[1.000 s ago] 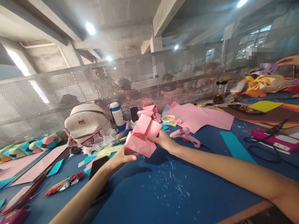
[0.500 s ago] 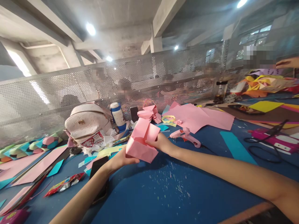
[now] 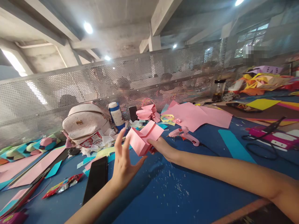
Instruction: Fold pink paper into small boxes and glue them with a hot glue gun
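My right hand (image 3: 163, 148) grips a folded pink paper box (image 3: 143, 138) from below and holds it above the blue table (image 3: 163, 193). My left hand (image 3: 123, 163) is raised beside the box with its fingers spread, the fingertips close to the box's left side and nothing in it. A black phone (image 3: 96, 179) lies flat under my left forearm. A pink glue gun (image 3: 184, 134) rests just right of my right hand.
A white backpack (image 3: 83, 123) and a blue-and-white bottle (image 3: 115, 114) stand at the back left. Pink paper sheets (image 3: 198, 115) and folded pink pieces (image 3: 146, 112) lie behind. Scissors (image 3: 266, 133) and pink packets sit at right. A perforated metal screen (image 3: 70, 90) borders the table; people sit behind it.
My left hand has let go of the pink box and opened, fingers spread upward. The right hand now holds the box alone and has tilted it.
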### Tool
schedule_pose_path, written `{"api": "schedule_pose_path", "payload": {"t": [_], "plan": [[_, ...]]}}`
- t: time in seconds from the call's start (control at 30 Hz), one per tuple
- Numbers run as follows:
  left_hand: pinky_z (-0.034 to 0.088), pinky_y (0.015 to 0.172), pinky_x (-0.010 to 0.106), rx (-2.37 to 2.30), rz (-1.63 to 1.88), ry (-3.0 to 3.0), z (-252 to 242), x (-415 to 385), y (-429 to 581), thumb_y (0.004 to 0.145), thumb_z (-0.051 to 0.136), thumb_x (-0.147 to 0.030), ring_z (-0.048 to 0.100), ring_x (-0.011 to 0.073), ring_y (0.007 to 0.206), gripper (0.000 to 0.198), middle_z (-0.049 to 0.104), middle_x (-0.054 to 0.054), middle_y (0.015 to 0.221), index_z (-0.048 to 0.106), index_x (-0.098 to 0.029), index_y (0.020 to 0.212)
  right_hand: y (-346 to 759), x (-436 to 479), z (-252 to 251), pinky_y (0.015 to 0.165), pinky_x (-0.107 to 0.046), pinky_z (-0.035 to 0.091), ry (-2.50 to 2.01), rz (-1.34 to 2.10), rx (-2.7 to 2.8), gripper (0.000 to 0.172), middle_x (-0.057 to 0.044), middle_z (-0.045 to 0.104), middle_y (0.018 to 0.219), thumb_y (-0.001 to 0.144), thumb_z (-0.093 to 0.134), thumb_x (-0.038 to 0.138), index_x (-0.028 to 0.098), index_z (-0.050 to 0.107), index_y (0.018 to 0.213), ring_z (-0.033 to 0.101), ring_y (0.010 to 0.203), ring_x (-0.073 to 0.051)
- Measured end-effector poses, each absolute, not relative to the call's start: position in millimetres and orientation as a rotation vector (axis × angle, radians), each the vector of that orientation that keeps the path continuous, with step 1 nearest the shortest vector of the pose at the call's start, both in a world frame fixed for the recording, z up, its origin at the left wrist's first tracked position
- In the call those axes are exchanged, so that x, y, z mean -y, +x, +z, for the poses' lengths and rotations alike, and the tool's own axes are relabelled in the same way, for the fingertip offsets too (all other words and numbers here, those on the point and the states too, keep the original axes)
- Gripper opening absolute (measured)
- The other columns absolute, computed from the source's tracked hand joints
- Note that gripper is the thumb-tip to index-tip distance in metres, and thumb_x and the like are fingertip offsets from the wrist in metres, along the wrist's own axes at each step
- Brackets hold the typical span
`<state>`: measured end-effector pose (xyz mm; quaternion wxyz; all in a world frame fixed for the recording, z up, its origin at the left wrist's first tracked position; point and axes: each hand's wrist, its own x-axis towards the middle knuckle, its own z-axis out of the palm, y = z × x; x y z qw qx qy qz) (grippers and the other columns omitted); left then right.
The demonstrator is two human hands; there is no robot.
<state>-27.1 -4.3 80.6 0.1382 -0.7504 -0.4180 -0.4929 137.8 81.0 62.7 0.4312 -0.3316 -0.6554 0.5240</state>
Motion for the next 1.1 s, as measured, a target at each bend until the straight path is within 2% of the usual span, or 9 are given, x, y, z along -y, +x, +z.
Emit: {"api": "schedule_pose_path", "payload": {"t": [0.1,0.17,0.27,0.37,0.47,0.67,0.87,0.97,1.1], "plan": [[0.013,0.119,0.056,1.155,-1.032,-2.301,91.7,8.4,-28.6,0.082,0.071,-0.023,0.039,0.0352,0.137,0.033,0.048,0.009,0.145,0.065,-0.028,0.113,136.7,-69.5,69.1,0.046,-0.026,0.046,-0.865,1.442,1.59,0.018,-0.002,0.063,0.059,0.084,0.056,0.034,0.019,0.061,0.076,0.054,0.047,-0.014],[0.01,0.119,0.056,1.201,-0.906,-2.345,95.2,7.8,-28.0,0.082,0.068,-0.02,0.053,0.0323,0.124,0.015,0.063,0.009,0.124,0.068,-0.025,0.096,136.4,-63.0,73.8,0.046,-0.026,0.045,-0.877,1.502,1.577,0.021,-0.003,0.063,0.059,0.085,0.056,0.035,0.019,0.06,0.072,0.055,0.048,-0.014],[0.009,0.118,0.056,1.311,-0.796,-2.398,96.9,4.3,-28.7,0.08,0.066,-0.019,0.063,0.0275,0.1,0.008,0.069,0.005,0.095,0.068,-0.024,0.086,136.1,-57.2,79.6,0.046,-0.025,0.045,-0.864,1.545,1.582,0.021,-0.002,0.062,0.058,0.085,0.058,0.037,0.019,0.06,0.074,0.055,0.048,-0.013],[0.007,0.118,0.055,1.404,-0.773,-2.454,95.8,-1.3,-32.7,0.078,0.064,-0.018,0.062,0.024,0.087,0.008,0.067,0.001,0.081,0.066,-0.024,0.073,135.6,-56.2,83.5,0.045,-0.024,0.045,-0.811,1.545,1.614,0.018,-0.001,0.064,0.063,0.085,0.06,0.037,0.02,0.058,0.087,0.058,0.05,-0.013],[0.007,0.118,0.053,1.608,-1.015,-2.545,90.9,-9.7,-39.4,0.074,0.068,-0.02,0.059,0.0202,0.076,0.012,0.063,-0.003,0.067,0.064,-0.023,0.063,134.8,-58.6,84.9,0.044,-0.023,0.044,-0.734,1.52,1.66,0.027,-0.001,0.067,0.075,0.086,0.06,0.04,0.022,0.05,0.103,0.064,0.058,-0.015],[0.011,0.118,0.052,1.823,-1.284,-2.633,82.5,-28.0,-53.9,0.076,0.069,-0.036,0.041,0.011,0.053,0.032,0.047,-0.008,0.05,0.057,-0.02,0.051,134.5,-66.3,77.8,0.073,-0.028,0.051,-0.587,1.378,1.751,0.005,-0.002,0.068,0.084,0.086,0.054,0.021,0.02,0.051,0.09,0.066,0.082,-0.016],[0.01,0.119,0.05,1.912,-1.407,-2.666,86.3,-29.7,-56.9,0.074,0.072,-0.038,0.047,0.0128,0.057,0.025,0.058,-0.007,0.054,0.067,-0.02,0.057,135.7,-69.4,70.6,0.082,-0.03,0.052,-0.518,1.249,1.805,0.017,-0.002,0.067,0.089,0.078,0.057,0.008,0.019,0.06,0.091,0.065,0.088,-0.016],[0.023,0.115,0.048,1.963,-1.51,-2.658,88.0,-27.6,-55.9,0.073,0.074,-0.038,0.055,0.0153,0.059,0.027,0.064,-0.004,0.054,0.07,-0.019,0.055,136.6,-68.3,70.8,0.08,-0.03,0.053,-0.506,1.2,1.834,0.012,-0.003,0.069,0.092,0.079,0.065,0.015,0.019,0.066,0.091,0.066,0.089,-0.018],[0.051,0.087,0.039,2.038,-1.734,-2.62,86.6,-24.5,-52.3,0.075,0.073,-0.045,0.067,0.022,0.068,0.028,0.073,0.002,0.065,0.077,-0.018,0.069,138.0,-67.0,72.0,0.084,-0.032,0.053,-0.505,1.108,1.844,0.017,-0.004,0.07,0.102,0.081,0.07,0.024,0.022,0.074,0.098,0.066,0.095,-0.019]]}}
